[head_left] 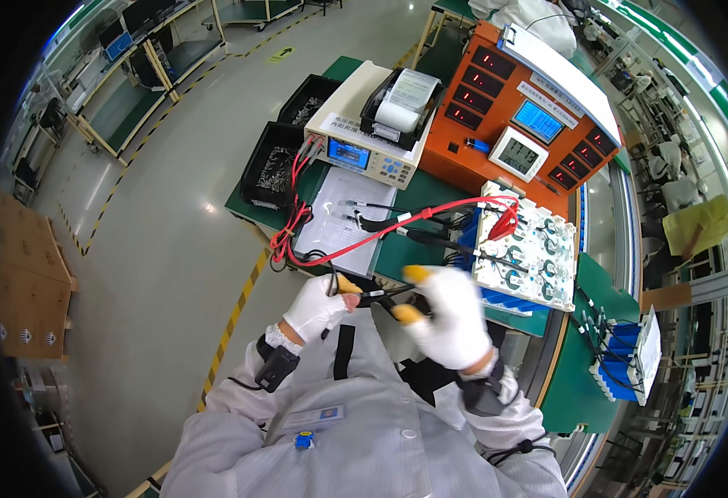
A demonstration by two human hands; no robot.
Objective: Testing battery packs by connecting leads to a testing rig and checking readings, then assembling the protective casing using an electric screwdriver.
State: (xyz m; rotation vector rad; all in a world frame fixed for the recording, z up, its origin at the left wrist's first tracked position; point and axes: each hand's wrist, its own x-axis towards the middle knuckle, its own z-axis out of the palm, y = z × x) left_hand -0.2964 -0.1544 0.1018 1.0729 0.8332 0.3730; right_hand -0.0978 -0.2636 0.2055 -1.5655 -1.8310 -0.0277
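Note:
My left hand (318, 305), in a white glove with yellow fingertips, is closed on a black cable (374, 295) in front of my body. My right hand (451, 319), gloved the same way, is smeared by motion just right of that cable. Its yellow thumb and finger stand apart, with nothing visibly gripped. A red lead (381, 235) loops from the white tester (362, 137) past my left hand to a red clip (505, 224). That clip rests over a battery pack (523, 257) with a white top and blue cells. Thicker black cables (426, 238) reach the pack's left side.
Black bins (266, 166) of small metal parts sit left of the tester, which carries a label printer (403, 108). Behind stands an orange instrument box (472, 124) with red displays and a clock (517, 154). Another battery pack (625, 361) lies right; a paper sheet (343, 207) lies mid-table.

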